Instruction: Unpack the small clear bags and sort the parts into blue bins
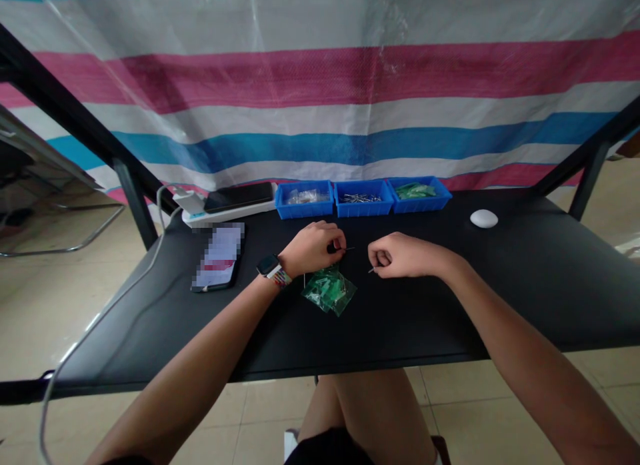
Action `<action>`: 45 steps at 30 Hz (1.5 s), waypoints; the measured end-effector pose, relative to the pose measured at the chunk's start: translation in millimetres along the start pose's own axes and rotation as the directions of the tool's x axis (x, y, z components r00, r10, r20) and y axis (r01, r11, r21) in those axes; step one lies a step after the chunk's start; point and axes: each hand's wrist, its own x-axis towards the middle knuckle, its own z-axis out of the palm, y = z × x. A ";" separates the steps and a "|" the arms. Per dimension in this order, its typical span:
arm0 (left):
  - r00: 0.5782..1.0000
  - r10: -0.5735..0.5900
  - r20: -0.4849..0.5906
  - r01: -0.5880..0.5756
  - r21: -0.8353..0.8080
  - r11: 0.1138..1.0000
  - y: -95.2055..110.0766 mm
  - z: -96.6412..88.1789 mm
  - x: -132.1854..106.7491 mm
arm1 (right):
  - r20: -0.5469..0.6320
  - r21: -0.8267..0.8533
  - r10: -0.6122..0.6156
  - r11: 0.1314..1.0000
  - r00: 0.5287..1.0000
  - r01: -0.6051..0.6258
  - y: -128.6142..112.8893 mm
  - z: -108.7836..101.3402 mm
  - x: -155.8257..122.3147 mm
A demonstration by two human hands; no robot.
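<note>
Knees [350, 412] nearest; left hand [313, 248] and right hand [400, 255], grips pinching pins [347, 249], beyond green packet [329, 290].

The black desk [500, 298] carries little. Three blue bins stand touching in a row along its back edge: the left bin [304, 200] holds clear packets, the middle bin [363, 198] metal pins, the right bin [419, 193] green packets. Just left of them lies a white power strip [220, 216] with a dark phone [240, 196] on top, and its white cable [161, 218] trails off the left edge. A second phone [219, 258] lies flat nearer the front. Clear bags of green parts [330, 290] sit mid-desk. A white rounded puck [484, 218] rests alone at the right.
</note>
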 end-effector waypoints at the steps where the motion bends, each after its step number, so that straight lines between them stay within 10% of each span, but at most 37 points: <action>1: 1.000 0.000 -0.004 0.000 -0.011 1.000 0.0 0.7 -0.1 | -0.049 -0.035 -0.030 0.999 0.998 0.028 -4.1 4.8 2.0; 6: 0.996 -0.065 -0.058 0.049 -0.235 0.971 2.7 5.3 -0.5 | -0.320 -0.119 -0.158 0.985 0.934 0.126 -15.3 27.3 12.6; 10: 0.976 -0.186 -0.114 0.103 -0.512 0.853 2.7 7.8 1.6 | -0.433 0.152 -0.152 0.959 0.889 0.238 -12.4 35.6 21.2; 19: 0.960 -0.268 -0.076 0.072 -0.861 0.503 6.4 8.4 6.7 | -0.475 0.772 0.142 0.541 0.869 0.334 -12.4 40.4 35.7; 25: 0.970 -0.233 -0.069 0.064 -0.852 0.520 7.7 11.7 6.0 | -0.452 0.843 0.219 0.421 0.865 0.334 -13.0 43.5 37.2; 45: 0.942 -0.304 -0.144 0.052 -0.831 0.555 4.8 5.6 7.4 | -0.499 0.824 0.244 0.430 0.832 0.369 -12.8 40.8 35.8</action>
